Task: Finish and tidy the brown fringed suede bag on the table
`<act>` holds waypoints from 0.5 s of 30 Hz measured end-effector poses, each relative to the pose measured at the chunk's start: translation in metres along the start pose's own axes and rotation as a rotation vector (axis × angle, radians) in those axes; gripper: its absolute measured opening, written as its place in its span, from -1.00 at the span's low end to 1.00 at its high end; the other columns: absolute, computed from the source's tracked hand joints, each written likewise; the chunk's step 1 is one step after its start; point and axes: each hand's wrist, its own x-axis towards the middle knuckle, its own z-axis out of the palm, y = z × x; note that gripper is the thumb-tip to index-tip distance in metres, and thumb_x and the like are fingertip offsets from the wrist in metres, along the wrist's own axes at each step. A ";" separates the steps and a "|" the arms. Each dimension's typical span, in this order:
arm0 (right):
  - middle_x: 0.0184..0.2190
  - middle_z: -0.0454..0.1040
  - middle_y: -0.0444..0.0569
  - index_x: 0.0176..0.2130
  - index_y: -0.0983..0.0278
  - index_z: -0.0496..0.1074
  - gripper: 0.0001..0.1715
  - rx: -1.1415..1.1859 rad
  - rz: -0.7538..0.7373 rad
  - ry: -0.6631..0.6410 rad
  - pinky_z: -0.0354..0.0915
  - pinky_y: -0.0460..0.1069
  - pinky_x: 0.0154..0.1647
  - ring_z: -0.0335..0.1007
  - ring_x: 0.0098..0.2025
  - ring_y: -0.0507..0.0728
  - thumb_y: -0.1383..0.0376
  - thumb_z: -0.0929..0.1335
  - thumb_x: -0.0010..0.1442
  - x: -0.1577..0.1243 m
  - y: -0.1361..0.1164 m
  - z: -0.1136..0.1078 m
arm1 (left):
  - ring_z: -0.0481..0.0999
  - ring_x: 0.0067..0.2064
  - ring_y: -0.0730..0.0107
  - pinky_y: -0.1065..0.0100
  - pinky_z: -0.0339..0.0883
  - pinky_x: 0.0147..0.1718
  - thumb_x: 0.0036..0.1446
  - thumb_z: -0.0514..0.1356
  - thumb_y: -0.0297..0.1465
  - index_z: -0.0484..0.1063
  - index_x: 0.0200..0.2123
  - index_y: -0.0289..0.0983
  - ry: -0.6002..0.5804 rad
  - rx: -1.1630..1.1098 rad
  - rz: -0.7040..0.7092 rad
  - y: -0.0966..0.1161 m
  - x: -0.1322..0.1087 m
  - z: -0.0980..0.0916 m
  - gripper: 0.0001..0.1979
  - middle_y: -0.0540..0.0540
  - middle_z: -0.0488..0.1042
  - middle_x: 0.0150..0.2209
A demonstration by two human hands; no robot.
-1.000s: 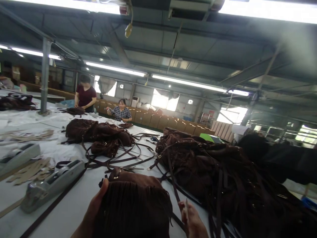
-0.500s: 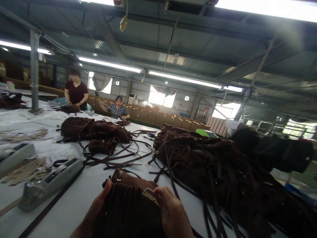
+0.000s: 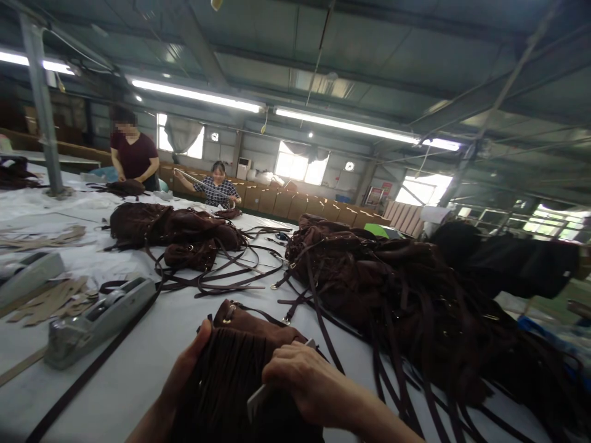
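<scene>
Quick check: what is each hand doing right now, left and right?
Left hand: closed on the edge of the brown fringed bag.
Right hand: closed on a pale comb, pressed into the bag's fringe.

— What's your table (image 3: 152,344) carrying?

— You're at a long table under a pale sheet. Fringed brown bag (image 3: 240,375) at your near edge, lying flat. Left of it, a grey tape dispenser (image 3: 99,320), with a second dispenser (image 3: 28,277) beyond it at the left edge. Tan cut strips (image 3: 50,301) lie between the two.

— Farther out?

— You've got a small heap of brown bags (image 3: 170,231) mid-table, loose dark straps (image 3: 221,280) trailing from it across the sheet. On the right, a large pile of brown bags (image 3: 383,283) and straps runs down to your near corner. One dark strap (image 3: 87,375) crosses the sheet near the dispenser.
</scene>
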 end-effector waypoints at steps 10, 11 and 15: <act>-0.43 0.41 -0.22 -0.34 0.19 0.36 -0.85 -0.182 -0.084 -0.206 0.13 -0.04 -0.24 0.33 -0.35 0.05 0.43 0.38 0.15 -0.018 -0.004 0.014 | 0.46 0.09 -0.18 -0.06 0.23 0.15 0.17 0.03 0.14 0.52 -0.06 -0.43 -0.103 -0.041 -0.067 0.006 -0.002 -0.015 -0.27 -0.32 0.58 -0.14; -0.45 0.40 -0.23 -0.37 0.20 0.34 -0.85 -0.203 -0.094 -0.220 0.12 -0.04 -0.27 0.31 -0.38 0.04 0.42 0.38 0.20 -0.022 -0.002 0.019 | 0.46 0.09 -0.18 -0.06 0.22 0.16 0.18 0.03 0.13 0.52 -0.06 -0.44 -0.108 -0.056 -0.062 0.008 -0.001 -0.017 -0.28 -0.32 0.58 -0.13; -0.54 0.26 -0.26 -0.46 0.23 0.27 -0.70 -0.158 -0.099 -0.183 0.04 -0.05 -0.46 0.16 -0.49 0.01 0.36 0.30 0.32 -0.040 0.013 0.044 | 0.49 0.06 -0.14 -0.07 0.23 0.16 0.22 0.05 0.05 0.52 -0.04 -0.43 -0.097 -0.059 -0.062 0.016 0.006 -0.033 -0.36 -0.32 0.58 -0.12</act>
